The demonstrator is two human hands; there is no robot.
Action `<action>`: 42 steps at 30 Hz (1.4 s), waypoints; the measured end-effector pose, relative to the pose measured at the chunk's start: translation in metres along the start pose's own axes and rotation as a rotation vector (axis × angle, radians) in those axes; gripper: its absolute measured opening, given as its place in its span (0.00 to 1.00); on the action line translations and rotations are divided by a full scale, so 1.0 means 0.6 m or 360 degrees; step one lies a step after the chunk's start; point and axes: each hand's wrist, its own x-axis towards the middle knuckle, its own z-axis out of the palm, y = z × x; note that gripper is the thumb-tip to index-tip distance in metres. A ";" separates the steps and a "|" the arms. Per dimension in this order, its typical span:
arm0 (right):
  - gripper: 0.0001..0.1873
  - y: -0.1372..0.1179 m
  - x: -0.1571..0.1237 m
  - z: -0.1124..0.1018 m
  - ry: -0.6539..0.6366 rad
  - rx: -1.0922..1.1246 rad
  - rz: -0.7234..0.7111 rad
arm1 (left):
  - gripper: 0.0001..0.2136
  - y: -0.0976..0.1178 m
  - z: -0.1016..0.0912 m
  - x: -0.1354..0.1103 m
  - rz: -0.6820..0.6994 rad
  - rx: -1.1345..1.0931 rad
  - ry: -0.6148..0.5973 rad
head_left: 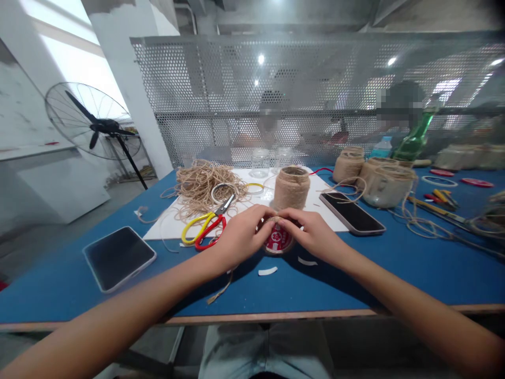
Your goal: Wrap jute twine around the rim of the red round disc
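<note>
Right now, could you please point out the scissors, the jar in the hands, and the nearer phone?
scissors (205, 225), head view, on the yellow handle loop.
jar (277, 241), head view, on its red lid.
phone (118, 256), head view, middle of its dark screen.

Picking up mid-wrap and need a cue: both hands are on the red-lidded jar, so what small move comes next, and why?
Probably turn the jar slightly and press the twine down. Left hand and right hand pinch twine at its top edge; the red lid faces the camera, and a fully wrapped jar stands behind.
</note>
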 end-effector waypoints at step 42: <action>0.14 0.014 0.003 -0.003 0.0216 -0.0136 -0.0084 | 0.06 0.004 0.000 0.001 -0.0206 -0.0380 0.0246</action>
